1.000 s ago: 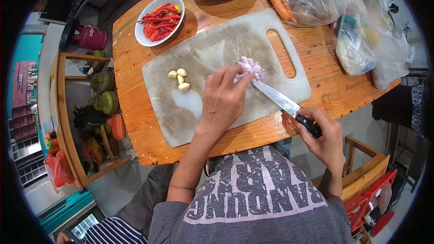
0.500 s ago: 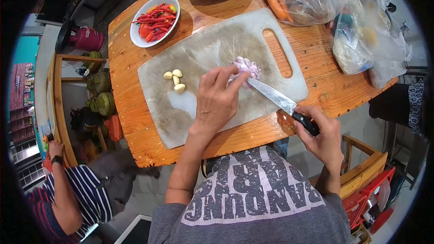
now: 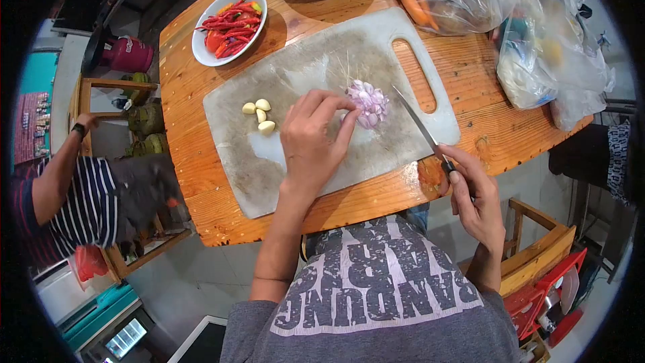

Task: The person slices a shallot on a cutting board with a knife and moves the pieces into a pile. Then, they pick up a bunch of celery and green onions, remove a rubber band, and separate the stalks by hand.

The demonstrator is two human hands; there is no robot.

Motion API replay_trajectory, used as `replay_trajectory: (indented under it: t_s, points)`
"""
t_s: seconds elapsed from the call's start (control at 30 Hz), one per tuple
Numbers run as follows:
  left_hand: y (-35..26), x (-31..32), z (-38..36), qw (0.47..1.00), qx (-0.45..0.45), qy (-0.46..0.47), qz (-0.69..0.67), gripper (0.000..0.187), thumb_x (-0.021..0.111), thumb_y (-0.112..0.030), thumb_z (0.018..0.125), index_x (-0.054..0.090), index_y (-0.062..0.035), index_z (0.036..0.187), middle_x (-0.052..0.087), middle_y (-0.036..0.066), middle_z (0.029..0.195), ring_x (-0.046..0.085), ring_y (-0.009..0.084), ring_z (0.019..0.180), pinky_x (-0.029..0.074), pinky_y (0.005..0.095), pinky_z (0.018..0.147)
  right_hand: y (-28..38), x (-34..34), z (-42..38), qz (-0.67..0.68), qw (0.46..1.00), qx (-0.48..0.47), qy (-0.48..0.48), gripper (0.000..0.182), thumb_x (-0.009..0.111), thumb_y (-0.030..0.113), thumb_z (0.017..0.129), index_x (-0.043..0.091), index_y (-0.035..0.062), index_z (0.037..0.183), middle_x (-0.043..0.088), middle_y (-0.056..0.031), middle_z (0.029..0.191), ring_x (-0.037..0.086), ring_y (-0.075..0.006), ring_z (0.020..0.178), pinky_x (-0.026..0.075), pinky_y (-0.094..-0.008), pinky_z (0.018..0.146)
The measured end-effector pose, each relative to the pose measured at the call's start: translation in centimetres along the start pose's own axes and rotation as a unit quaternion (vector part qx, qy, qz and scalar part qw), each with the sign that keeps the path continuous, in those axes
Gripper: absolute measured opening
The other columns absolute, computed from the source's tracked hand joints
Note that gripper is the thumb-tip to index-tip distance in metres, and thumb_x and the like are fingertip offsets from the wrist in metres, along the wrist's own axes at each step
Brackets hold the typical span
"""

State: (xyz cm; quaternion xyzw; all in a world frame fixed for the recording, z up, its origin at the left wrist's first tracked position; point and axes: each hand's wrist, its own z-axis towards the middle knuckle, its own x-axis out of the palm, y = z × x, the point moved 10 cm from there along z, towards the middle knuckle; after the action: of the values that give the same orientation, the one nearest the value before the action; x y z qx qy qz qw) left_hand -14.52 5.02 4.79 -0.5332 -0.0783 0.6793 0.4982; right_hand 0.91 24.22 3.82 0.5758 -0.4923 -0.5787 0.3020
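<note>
Table (image 3: 485, 140) of orange wood spreads beyond a grey shirt (image 3: 376, 296) that reads BANDUNG upside down, the other printed line creased and unclear, while lettering on the pink gas cylinder (image 3: 132, 54) at far left is too small to read. Over the cutting board (image 3: 295, 74), the left hand (image 3: 312, 136) is partly curled, fingertips at the left edge of the purple shallot pieces (image 3: 368, 104), any grip on one impossible to tell; the right hand (image 3: 476, 195) closes around the partly hidden black handle of a knife (image 3: 423, 128), right of them, and garlic cloves (image 3: 263, 115) lie left.
</note>
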Motion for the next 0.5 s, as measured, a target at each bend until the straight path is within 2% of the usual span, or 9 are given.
replay_trajectory:
  t_s: [0.1, 0.2, 0.3, 0.33, 0.5]
  points:
    - [1.4, -0.4, -1.2, 0.998, -0.059, 0.001, -0.022, 0.014, 0.079, -0.007, 0.081, 0.072, -0.0077, 0.094, 0.067, 0.007, 0.090, 0.065, 0.0272, 0.082, 0.049, 0.0371, 0.070, -1.2, 1.4, -0.2, 0.011, 0.997, 0.057, 0.053, 0.044, 0.052, -0.003, 0.100, 0.059, 0.0061, 0.142, 0.064, -0.0090, 0.079, 0.057, -0.0116, 0.065, 0.047, -0.0281, 0.062]
    - [1.7, -0.6, -2.3, 0.997, -0.082, -0.002, -0.010, 0.015, 0.079, -0.007, 0.082, 0.073, -0.0067, 0.095, 0.068, 0.009, 0.091, 0.066, 0.0280, 0.083, 0.051, 0.0376, 0.071, 0.3, 3.3, 0.0, 0.015, 0.998, -0.052, 0.043, 0.047, 0.053, -0.003, 0.098, 0.058, 0.0076, 0.143, 0.067, -0.0137, 0.087, 0.060, -0.0154, 0.067, 0.050, -0.0309, 0.065]
    - [1.1, 0.0, -3.4, 0.997, -0.077, -0.005, 0.007, 0.016, 0.079, -0.006, 0.081, 0.073, -0.0055, 0.096, 0.069, 0.009, 0.093, 0.067, 0.0284, 0.087, 0.053, 0.0384, 0.075, 0.6, 4.8, 0.0, -0.033, 0.995, -0.073, 0.065, 0.049, 0.054, -0.005, 0.096, 0.058, 0.0079, 0.143, 0.069, -0.0180, 0.092, 0.063, -0.0223, 0.070, 0.052, -0.0336, 0.069]
    - [1.0, 0.2, -3.6, 0.998, -0.068, -0.012, 0.011, 0.016, 0.079, -0.005, 0.081, 0.073, -0.0052, 0.096, 0.069, 0.009, 0.094, 0.068, 0.0284, 0.088, 0.053, 0.0385, 0.075, 0.6, 5.2, 0.0, -0.037, 0.994, -0.083, 0.064, 0.053, 0.054, -0.007, 0.094, 0.057, 0.0095, 0.144, 0.068, -0.0203, 0.092, 0.065, -0.0300, 0.075, 0.052, -0.0362, 0.071]
    - [1.2, 0.6, -3.9, 0.998, -0.064, -0.024, 0.003, 0.018, 0.078, -0.003, 0.081, 0.073, -0.0036, 0.098, 0.072, 0.010, 0.098, 0.069, 0.0278, 0.089, 0.054, 0.0368, 0.077, 0.6, 6.2, 0.0, -0.084, 0.990, -0.088, 0.077, 0.060, 0.056, -0.007, 0.091, 0.054, 0.0124, 0.147, 0.060, -0.0185, 0.080, 0.063, -0.0338, 0.071, 0.051, -0.0408, 0.069]
